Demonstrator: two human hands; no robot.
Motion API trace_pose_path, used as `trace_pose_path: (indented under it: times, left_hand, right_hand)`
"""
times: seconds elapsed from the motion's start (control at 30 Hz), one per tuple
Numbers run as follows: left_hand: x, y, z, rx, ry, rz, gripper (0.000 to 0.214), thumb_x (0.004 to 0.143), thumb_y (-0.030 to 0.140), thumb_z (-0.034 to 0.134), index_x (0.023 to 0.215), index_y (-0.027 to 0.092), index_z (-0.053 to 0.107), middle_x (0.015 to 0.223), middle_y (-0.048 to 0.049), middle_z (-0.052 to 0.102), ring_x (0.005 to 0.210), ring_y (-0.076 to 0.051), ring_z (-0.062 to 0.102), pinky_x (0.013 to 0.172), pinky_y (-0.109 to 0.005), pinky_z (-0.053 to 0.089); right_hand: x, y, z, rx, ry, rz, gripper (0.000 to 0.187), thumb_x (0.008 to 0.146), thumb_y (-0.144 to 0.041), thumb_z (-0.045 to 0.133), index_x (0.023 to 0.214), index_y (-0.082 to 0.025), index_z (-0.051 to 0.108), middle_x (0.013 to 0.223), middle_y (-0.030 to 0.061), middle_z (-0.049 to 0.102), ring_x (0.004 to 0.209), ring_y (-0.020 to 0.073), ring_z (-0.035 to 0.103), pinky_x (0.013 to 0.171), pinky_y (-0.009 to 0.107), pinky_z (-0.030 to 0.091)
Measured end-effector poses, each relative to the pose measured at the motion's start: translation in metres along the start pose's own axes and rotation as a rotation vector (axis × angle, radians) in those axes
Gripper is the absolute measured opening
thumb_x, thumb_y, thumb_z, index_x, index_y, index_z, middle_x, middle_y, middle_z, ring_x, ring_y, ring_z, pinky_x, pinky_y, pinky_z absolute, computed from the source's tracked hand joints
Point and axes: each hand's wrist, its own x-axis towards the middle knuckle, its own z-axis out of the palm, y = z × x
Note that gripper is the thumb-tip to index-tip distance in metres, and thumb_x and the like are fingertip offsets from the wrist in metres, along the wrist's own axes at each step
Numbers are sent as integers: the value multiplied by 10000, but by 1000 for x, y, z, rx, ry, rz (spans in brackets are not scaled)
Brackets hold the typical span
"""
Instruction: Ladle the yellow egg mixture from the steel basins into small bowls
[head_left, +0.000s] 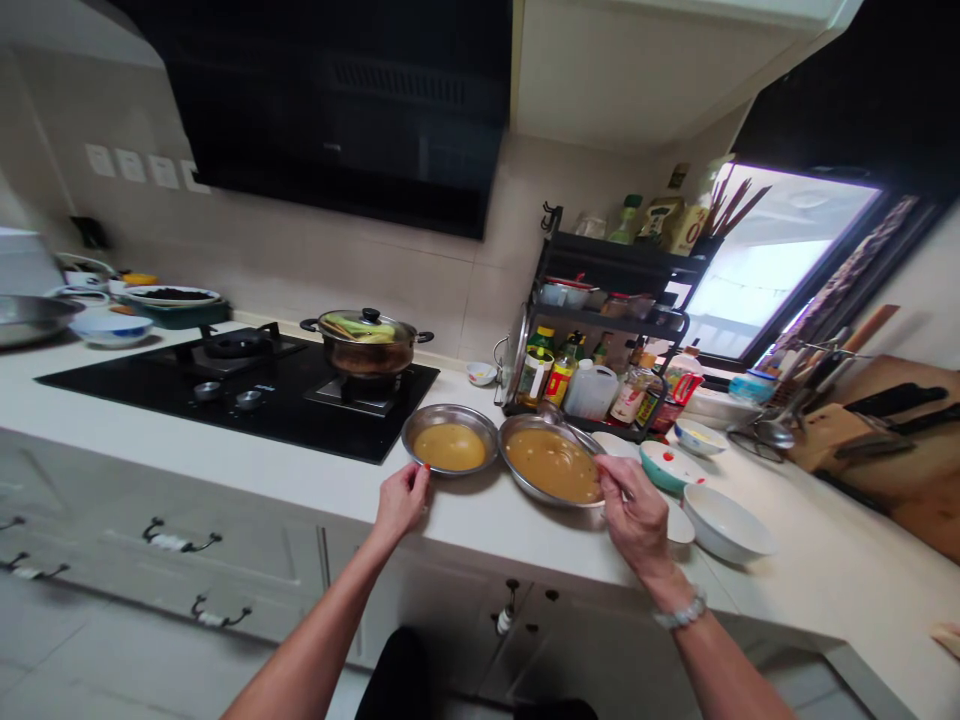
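Two shallow metal bowls stand side by side on the white counter, each with brown liquid in it. My left hand is closed at the near rim of the smaller left bowl, thumb and fingers pinched there. The larger right bowl holds darker liquid with pale bits and bubbles. My right hand, with a wristband, is closed on its right rim; the fingertips are partly hidden. A rounded metal piece shows at that bowl's far rim; I cannot tell what it is.
Left of the bowls, a lidded pot sits on the black gas hob. A black rack with bottles stands behind. To the right are a white bowl, a green lidded dish and a knife block.
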Motion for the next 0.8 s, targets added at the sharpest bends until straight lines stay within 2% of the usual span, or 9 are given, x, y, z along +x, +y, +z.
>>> trace_pose_path:
  times: [0.13, 0.2, 0.3, 0.43, 0.53, 0.67, 0.8]
  left_hand:
    - [0, 0, 0, -2, -14, -16, 382, 832, 452, 400, 580, 192, 522, 496, -1, 575, 490, -136, 501, 499, -233, 352]
    - [0, 0, 0, -7, -16, -18, 386, 834, 457, 397, 578, 194, 515, 494, 1, 572, 489, -135, 501, 499, -231, 353]
    - [0, 0, 0, -12, -16, -13, 390, 834, 460, 396, 571, 195, 508, 488, 2, 566, 488, -134, 499, 501, -231, 356]
    - [-1, 1, 0, -22, -7, -5, 380, 827, 451, 402, 575, 194, 526, 489, -1, 569, 485, -135, 496, 492, -233, 352]
    - [-1, 1, 0, -23, -9, -5, 379, 827, 451, 401, 579, 194, 531, 487, 0, 568, 484, -136, 495, 491, -236, 353]
    - [-2, 2, -1, -24, -15, -11, 382, 832, 447, 398, 572, 195, 520, 479, 3, 559, 484, -135, 496, 499, -235, 357]
    - [-2, 3, -1, -23, -6, -5, 376, 825, 442, 407, 570, 193, 524, 486, 6, 558, 486, -132, 495, 499, -233, 357]
  right_hand:
    - [1, -21, 33, 276, 7, 186, 197, 902, -199, 473, 1047, -222, 605, 811, 30, 582, 590, 119, 580, 494, 246, 505]
    - [-1, -30, 51, 369, -40, 255, 184, 907, -233, 472, 1022, -220, 615, 762, 14, 569, 531, 103, 550, 473, 238, 502]
    - [-5, -42, 77, 469, -124, 321, 189, 897, -285, 482, 987, -216, 633, 787, 26, 573, 563, 114, 571, 457, 233, 503]
    - [-10, -49, 101, 534, -188, 393, 208, 882, -333, 489, 952, -223, 650, 799, 25, 565, 569, 115, 572, 458, 232, 503]
    - [-10, -45, 110, 478, -203, 371, 213, 882, -326, 475, 950, -223, 648, 793, 28, 560, 584, 119, 563, 479, 231, 498]
    - [-7, -34, 112, 357, -160, 321, 224, 888, -288, 443, 964, -209, 638, 802, 45, 568, 629, 136, 571, 530, 247, 503]
    - [-4, -30, 109, 337, -111, 373, 222, 878, -301, 451, 939, -188, 631, 777, 43, 597, 577, 127, 573, 511, 245, 497]
